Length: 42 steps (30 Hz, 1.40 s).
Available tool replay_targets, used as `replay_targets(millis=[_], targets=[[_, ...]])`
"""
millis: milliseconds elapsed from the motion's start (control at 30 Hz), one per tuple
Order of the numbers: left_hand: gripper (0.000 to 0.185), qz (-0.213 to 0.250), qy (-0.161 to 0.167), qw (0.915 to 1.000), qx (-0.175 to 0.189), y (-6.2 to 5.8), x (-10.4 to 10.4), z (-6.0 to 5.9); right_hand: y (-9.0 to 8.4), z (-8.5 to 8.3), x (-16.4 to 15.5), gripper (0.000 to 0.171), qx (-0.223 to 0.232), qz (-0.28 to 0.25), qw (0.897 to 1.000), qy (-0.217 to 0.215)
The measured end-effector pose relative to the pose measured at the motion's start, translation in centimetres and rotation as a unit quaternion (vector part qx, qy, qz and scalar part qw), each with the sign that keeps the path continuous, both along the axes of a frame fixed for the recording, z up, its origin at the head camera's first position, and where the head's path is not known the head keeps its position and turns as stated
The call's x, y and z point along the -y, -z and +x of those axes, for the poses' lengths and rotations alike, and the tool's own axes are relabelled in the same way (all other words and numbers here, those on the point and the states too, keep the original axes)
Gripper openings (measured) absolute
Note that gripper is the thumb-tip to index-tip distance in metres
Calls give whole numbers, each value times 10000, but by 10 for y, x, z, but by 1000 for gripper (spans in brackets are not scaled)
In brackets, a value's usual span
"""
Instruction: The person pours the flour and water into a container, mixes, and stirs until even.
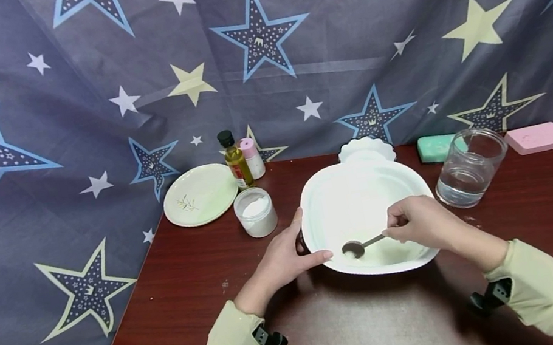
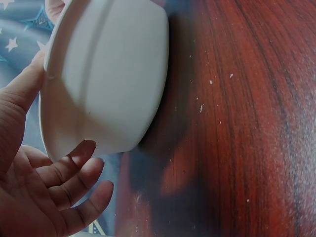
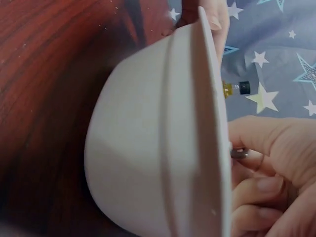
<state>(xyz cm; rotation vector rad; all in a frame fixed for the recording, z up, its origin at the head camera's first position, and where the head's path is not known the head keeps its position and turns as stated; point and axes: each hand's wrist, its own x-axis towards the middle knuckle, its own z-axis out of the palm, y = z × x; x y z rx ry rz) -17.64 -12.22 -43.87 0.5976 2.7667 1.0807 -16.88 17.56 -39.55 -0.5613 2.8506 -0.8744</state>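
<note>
A white basin (image 1: 353, 199) stands on the table in the head view. My left hand (image 1: 286, 257) holds its left rim, thumb over the edge and fingers outside against the wall. In the left wrist view, the fingers of this hand (image 2: 59, 190) are slightly bent beside the basin wall (image 2: 121, 74). My right hand (image 1: 421, 223) pinches the thin handle of a dark metal spoon (image 1: 354, 249) inside the basin. The spoon's bowl is low, near the front left, with a little white stuff by it. In the right wrist view, the wall hides most of the spoon.
Left of the basin are a jar (image 1: 256, 216) of white powder, an oil bottle (image 1: 237, 161), a pink-capped shaker (image 1: 253, 158) and a plate (image 1: 200, 195). Behind it is a scalloped white dish (image 1: 365, 149). To the right stand a glass of water (image 1: 464, 182), a green sponge (image 1: 433, 149) and a pink sponge (image 1: 539, 138).
</note>
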Motion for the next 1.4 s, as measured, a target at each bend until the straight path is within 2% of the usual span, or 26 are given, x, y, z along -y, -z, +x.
replay_targets(millis=[200, 367, 733, 933, 1400], targets=[[107, 8, 4, 10000, 8, 0, 0, 0, 4, -3, 12, 26, -571, 89, 9982, 147], [107, 10, 29, 10000, -56, 1, 0, -1, 9, -8, 19, 26, -763, 87, 9965, 339], [107, 31, 64, 10000, -48, 1, 1, 0, 12, -22, 13, 22, -795, 264, 9911, 1038], [107, 73, 61, 10000, 7, 1, 1, -1, 10, -28, 0, 20, -929, 392, 9877, 1199], [108, 66, 44, 9999, 67, 0, 0, 0, -6, -22, -27, 13, -747, 660, 9843, 1456]])
